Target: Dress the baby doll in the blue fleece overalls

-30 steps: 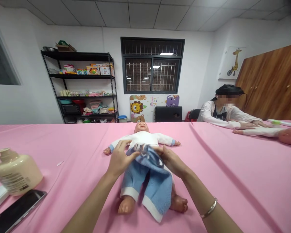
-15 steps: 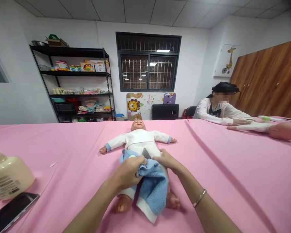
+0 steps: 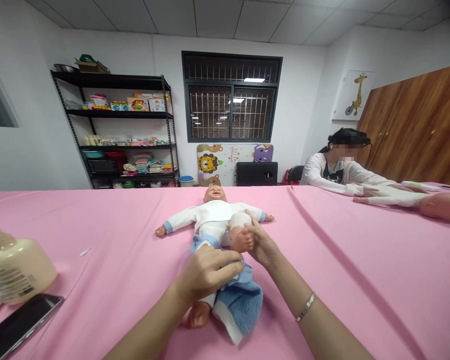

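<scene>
Blue fleece trousers with white cuffs (image 3: 243, 302), near centre on the pink cloth-covered table (image 3: 108, 280), are pinched in the curled left hand (image 3: 210, 270) while the partly closed right hand (image 3: 263, 245) holds up the bent leg (image 3: 243, 239) of the white-topped plastic doll (image 3: 214, 212), best supported gently without twisting.

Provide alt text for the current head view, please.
A person's right hand holds the raised leg of a doll lying face-up on pink cloth; the left hand is on blue trousers. Another person at the right touches a second doll.
</scene>
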A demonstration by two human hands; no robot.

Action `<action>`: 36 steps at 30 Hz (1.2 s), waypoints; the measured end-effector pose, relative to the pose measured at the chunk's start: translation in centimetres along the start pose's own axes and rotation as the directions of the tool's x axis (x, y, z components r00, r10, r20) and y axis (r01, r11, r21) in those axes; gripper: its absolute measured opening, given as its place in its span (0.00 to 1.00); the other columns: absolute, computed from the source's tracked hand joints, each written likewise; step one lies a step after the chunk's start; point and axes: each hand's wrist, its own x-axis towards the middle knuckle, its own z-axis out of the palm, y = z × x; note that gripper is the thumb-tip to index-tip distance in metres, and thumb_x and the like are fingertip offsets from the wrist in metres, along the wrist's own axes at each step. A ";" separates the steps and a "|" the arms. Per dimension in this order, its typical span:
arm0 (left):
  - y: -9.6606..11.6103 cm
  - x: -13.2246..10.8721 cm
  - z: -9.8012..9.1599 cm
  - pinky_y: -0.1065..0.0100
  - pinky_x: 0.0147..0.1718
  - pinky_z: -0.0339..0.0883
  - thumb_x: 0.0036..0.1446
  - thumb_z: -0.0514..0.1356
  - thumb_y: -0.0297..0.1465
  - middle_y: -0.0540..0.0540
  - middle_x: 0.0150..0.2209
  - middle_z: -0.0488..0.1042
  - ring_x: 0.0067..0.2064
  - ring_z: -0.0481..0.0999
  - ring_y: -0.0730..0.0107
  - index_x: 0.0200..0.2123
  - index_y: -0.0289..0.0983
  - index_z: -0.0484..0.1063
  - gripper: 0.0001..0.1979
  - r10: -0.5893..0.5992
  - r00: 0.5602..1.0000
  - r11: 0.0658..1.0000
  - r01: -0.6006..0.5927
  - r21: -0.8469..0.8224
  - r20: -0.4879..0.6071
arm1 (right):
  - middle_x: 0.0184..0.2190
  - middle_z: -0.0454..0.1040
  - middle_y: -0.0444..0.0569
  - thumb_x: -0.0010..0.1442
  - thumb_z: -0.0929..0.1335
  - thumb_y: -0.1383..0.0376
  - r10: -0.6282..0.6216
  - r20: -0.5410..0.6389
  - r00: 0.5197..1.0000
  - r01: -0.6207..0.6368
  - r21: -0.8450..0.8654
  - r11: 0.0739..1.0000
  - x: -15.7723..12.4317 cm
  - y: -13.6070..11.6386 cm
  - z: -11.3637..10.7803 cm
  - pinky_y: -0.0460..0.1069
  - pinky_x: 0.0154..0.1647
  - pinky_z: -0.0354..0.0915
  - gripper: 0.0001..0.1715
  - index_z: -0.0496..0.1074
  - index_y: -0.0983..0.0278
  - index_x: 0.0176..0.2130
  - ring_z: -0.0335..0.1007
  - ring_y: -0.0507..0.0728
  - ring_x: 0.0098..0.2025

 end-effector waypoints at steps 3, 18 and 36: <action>0.3 0.0 -0.2 0.71 0.26 0.58 0.57 0.52 0.23 0.48 0.33 0.74 0.31 0.71 0.72 0.44 0.39 0.67 0.12 -0.091 0.990 0.996 0.091 -0.002 -0.104 | 0.40 0.68 0.44 0.42 0.73 0.66 0.043 0.011 0.999 -0.043 0.004 0.999 0.0 0.9 0.3 0.46 0.32 0.68 0.56 0.41 0.50 0.61 0.69 0.52 0.35; -7.3 1.9 4.9 0.69 0.26 0.56 0.51 0.52 0.27 0.46 0.30 0.72 0.34 0.72 0.60 0.33 0.39 0.64 0.05 -0.851 0.476 0.521 0.818 0.242 0.223 | 0.40 0.72 0.48 0.49 0.69 0.48 0.309 0.201 0.930 -0.240 -0.304 0.922 0.5 2.5 -1.9 0.49 0.40 0.63 0.28 0.69 0.61 0.45 0.67 0.57 0.41; -7.4 0.0 3.3 0.65 0.42 0.62 0.42 0.65 0.35 0.46 0.45 0.70 0.43 0.69 0.60 0.54 0.41 0.60 0.34 -0.492 0.667 0.703 0.684 -0.197 0.559 | 0.38 0.74 0.47 0.44 0.66 0.59 -0.085 -0.348 0.934 -0.063 -0.393 0.917 3.7 4.4 -4.7 0.52 0.48 0.62 0.17 0.72 0.63 0.36 0.66 0.60 0.45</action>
